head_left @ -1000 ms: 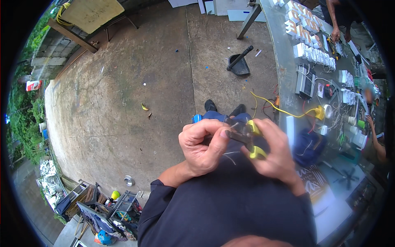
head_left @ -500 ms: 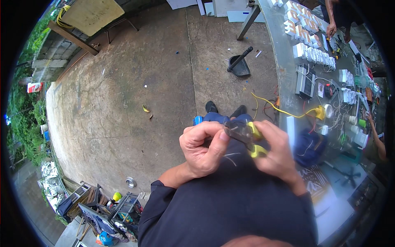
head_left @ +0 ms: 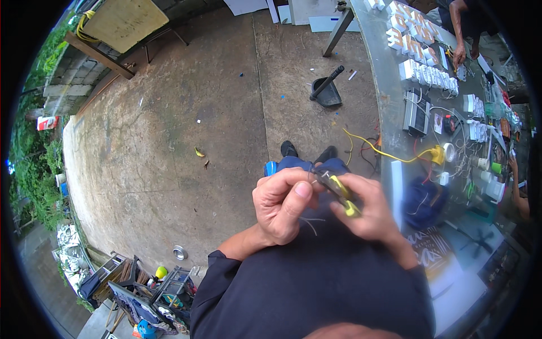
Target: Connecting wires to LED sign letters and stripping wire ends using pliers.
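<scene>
In front of my body, my left hand [head_left: 278,208] is closed in a pinch on a thin wire. The wire's pale loose ends [head_left: 310,224] stick out below the fingers over my dark shirt. My right hand [head_left: 368,212] is wrapped around pliers with yellow-green handles [head_left: 341,191]. The dark jaws of the pliers point toward the left fingertips and lie right beside the wire. Whether the jaws grip the wire is too small to tell.
To the right, a long table [head_left: 389,107] carries white raised letters [head_left: 415,34], a metal power supply box [head_left: 416,113] and a yellow cord [head_left: 389,152]. Another person's hand [head_left: 459,53] works at its far side. A black dustpan [head_left: 327,93] sits on the concrete floor.
The pliers' handles have come together from a spread position and the tool has turned in my right hand. My left hand keeps its pinch, moved slightly right.
</scene>
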Motion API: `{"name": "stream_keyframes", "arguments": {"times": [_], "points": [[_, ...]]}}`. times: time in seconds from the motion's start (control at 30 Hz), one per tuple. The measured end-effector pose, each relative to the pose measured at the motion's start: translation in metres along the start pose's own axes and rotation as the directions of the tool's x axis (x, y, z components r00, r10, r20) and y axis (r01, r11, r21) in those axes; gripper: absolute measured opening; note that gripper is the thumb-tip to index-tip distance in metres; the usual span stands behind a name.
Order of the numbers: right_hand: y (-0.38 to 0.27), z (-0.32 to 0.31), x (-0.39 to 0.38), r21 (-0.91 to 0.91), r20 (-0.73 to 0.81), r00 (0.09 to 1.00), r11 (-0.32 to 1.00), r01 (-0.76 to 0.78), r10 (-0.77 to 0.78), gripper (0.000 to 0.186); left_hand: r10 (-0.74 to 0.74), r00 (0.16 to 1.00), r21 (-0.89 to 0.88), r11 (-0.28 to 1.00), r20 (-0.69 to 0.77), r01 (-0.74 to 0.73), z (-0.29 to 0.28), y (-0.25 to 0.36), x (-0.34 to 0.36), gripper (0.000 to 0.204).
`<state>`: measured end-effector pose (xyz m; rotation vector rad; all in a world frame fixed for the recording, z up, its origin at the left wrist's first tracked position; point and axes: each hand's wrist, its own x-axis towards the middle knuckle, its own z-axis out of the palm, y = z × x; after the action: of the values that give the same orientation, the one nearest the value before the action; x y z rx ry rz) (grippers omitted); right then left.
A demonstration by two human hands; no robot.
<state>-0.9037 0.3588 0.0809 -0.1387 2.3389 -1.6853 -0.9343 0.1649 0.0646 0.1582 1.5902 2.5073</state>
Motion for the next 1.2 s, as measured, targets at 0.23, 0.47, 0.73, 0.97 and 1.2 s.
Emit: {"name": "stream_keyframes", "arguments": {"times": [0.23,0.47,0.73,0.97,1.2], "points": [[-0.001,0.001,0.000,-0.058,-0.011,1.000,0.998,-0.004,0.003,0.035,0.168,0.985,0.143,0.975,0.037,-0.172,-0.004,-0.011,0.005,0.003],[-0.001,0.005,0.003,-0.120,-0.073,0.996,0.992,0.034,-0.043,0.034,0.240,0.971,0.178,0.956,-0.021,-0.232,-0.004,-0.015,0.003,0.003],[-0.003,0.006,0.005,-0.160,-0.085,0.994,0.986,0.056,-0.070,0.035,0.169,0.984,0.121,0.979,-0.056,-0.161,-0.003,-0.011,0.001,0.002],[-0.002,0.007,0.007,-0.161,-0.081,0.994,0.985,0.054,-0.068,0.036,0.077,0.992,0.031,0.997,-0.101,-0.075,0.000,-0.007,0.001,0.004],[-0.002,0.006,0.009,-0.153,-0.089,0.994,0.987,0.049,-0.064,0.035,0.075,0.993,0.057,0.996,-0.094,-0.069,-0.001,-0.006,0.002,0.004]]}}
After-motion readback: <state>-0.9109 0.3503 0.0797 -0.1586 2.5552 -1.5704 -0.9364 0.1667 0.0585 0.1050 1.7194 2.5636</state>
